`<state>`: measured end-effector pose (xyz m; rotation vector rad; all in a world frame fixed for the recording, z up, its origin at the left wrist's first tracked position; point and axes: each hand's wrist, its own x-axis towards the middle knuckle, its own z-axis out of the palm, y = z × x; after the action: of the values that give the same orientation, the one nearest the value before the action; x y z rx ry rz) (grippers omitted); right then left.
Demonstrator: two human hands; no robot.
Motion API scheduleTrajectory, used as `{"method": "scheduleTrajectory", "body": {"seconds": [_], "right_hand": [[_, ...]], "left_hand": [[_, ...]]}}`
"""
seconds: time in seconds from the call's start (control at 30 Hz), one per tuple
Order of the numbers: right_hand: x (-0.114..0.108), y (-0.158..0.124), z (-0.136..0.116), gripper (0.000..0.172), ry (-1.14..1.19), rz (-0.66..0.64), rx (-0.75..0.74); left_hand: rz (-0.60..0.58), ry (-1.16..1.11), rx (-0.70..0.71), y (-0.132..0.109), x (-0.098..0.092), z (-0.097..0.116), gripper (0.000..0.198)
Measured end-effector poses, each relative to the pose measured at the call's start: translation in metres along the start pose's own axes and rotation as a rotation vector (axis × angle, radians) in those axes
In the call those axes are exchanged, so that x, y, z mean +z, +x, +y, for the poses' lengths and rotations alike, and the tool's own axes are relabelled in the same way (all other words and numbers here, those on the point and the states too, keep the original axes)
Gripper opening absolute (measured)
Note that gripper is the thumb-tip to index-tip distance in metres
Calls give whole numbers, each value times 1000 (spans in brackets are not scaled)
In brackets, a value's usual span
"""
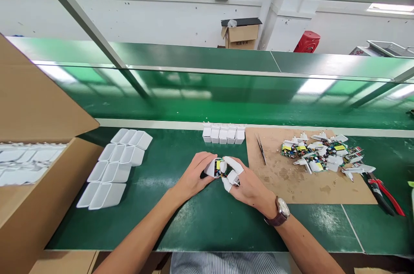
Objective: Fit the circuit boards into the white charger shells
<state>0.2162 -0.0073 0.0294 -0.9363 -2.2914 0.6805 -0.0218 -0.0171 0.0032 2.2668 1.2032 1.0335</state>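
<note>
My left hand (194,174) is closed round a white plastic charger housing (210,168) in the middle of the bench. My right hand (252,187), with white finger covers on thumb and fingers, grips a small circuit board (218,168) that carries a yellow-wrapped part. The board sits at the open end of the housing; how far inside it reaches is hidden by my fingers. A white plastic end piece (233,177) shows under my right fingers. Just beyond my hands stands a row of several white housings (223,134).
Open white housings (113,164) lie in rows at left, beside a cardboard box (48,196) holding more. A cardboard sheet (274,187) at right bears tweezers (260,149) and a heap of circuit boards (323,153). Red-handled pliers (384,194) lie across its right edge.
</note>
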Motion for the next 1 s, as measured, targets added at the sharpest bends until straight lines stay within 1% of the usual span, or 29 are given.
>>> {"method": "scheduleTrajectory", "body": {"seconds": [0.1,0.17,0.23,0.3,0.4,0.47,0.53,0.6,0.67,0.73,0.87,0.93,1.0], "right_hand": [[-1,2,2,61,-24,13,-61],[-4,3,3,63,11,39,-96],[-8,3,5,54,75,69,-110],[-8,1,9,44,120,92,-105],[-4,0,14,46,100,72,-100],[2,0,17,49,42,28,-124],[8,1,19,48,-27,6,-159],[12,2,20,46,-85,18,-186],[14,2,22,46,-119,39,-200],[15,0,23,48,-129,65,-211],[15,-1,22,51,-89,129,-225],[16,0,20,48,-71,128,-223],[18,2,19,43,-64,100,-221]], "left_hand": [[-32,-6,-19,0,0,0,59],[-97,-50,-54,-1,0,0,61],[-174,-148,-110,-2,0,-1,58],[-204,-251,-184,-4,0,-1,52],[-135,-366,-298,-4,0,-1,53],[-83,-441,-347,-4,0,0,58],[-40,-514,-385,-4,1,2,57],[-9,-563,-416,-4,3,3,57],[-1,-581,-438,-5,4,3,64],[-8,-573,-437,-7,4,4,75],[-10,-572,-384,-8,2,5,100],[9,-577,-372,-8,2,5,107],[27,-571,-380,-8,4,5,108]]}}
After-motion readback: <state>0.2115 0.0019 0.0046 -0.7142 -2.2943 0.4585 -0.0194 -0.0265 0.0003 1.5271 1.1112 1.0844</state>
